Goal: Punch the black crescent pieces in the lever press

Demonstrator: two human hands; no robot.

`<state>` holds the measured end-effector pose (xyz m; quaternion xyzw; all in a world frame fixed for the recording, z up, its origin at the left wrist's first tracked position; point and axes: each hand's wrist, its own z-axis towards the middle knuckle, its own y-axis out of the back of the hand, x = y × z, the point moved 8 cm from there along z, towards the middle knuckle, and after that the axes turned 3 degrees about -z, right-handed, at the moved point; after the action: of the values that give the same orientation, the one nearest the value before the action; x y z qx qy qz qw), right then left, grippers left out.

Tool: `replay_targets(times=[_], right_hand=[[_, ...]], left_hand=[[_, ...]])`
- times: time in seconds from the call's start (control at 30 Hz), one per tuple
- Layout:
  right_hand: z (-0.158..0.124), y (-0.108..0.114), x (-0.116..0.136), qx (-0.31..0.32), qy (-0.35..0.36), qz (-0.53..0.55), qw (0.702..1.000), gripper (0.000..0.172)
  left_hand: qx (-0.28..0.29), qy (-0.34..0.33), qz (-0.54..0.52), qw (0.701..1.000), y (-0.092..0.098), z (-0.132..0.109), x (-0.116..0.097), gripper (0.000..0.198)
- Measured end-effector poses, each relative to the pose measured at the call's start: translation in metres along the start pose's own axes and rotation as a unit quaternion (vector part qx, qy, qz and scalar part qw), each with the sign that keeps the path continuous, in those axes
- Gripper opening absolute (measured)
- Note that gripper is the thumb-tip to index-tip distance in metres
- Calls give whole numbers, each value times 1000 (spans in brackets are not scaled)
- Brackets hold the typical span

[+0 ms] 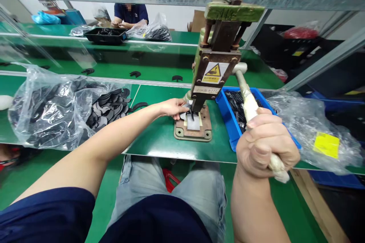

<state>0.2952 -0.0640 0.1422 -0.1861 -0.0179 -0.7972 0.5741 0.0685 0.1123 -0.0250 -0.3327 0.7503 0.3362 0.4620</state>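
A hand press [212,68] with a yellow warning label stands on the green bench. My right hand [265,144] is a fist wrapped round its white taped lever handle [248,100], pulled down toward me. My left hand [173,107] reaches to the press base [194,131] and pinches a small dark flat part [186,107] under the ram, over a pale pad. The part is partly hidden by my fingers.
A clear bag of dark curved flat parts [65,110] lies open at the left. A blue bin of black pieces [228,115] sits right of the press, beside a crumpled plastic bag [316,133]. Another person sits across the far bench by a black tray [106,35].
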Motion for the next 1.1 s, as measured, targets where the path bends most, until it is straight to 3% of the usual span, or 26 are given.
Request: replay_targets(times=[0.17,0.33,0.43,0.53,0.63,0.7,0.77,0.83,0.9,0.97,1.03,1.1], right_hand=[[-1,-3,0,-16,8,16,1000,49],[4,-4,1,-40,20,25,999,49],[30,-11,7,4,32,54,998,41],[75,-22,10,68,-3,68,995,22],[110,-33,8,127,-24,42,991,49],[111,-32,6,121,-11,6,993,59],[88,-24,0,70,-14,-47,996,55],[42,-20,-12,56,-78,-101,990,47],[-24,-39,-29,190,-207,-96,955,40],[-89,-58,-29,318,-274,-74,905,39],[-129,-71,-17,375,-276,-63,883,35],[-144,-78,-4,388,-256,-65,883,25]], left_hand=[[-61,72,-64,993,-7,-9,15,21],[-108,68,-131,983,-13,-15,21,26],[-100,62,-155,981,-17,-17,22,29],[-110,18,-184,977,-17,-28,18,34],[-119,-48,-193,973,-17,-53,11,41],[-116,-90,-186,972,-16,-77,5,44],[-107,-122,-176,971,-16,-104,-1,46],[-95,-139,-170,971,-18,-129,-5,49],[-88,-147,-169,970,-21,-150,-7,50],[-82,-152,-174,969,-27,-165,-6,51],[-72,-149,-179,970,-35,-174,-2,51],[-60,-138,-178,972,-44,-178,3,51]])
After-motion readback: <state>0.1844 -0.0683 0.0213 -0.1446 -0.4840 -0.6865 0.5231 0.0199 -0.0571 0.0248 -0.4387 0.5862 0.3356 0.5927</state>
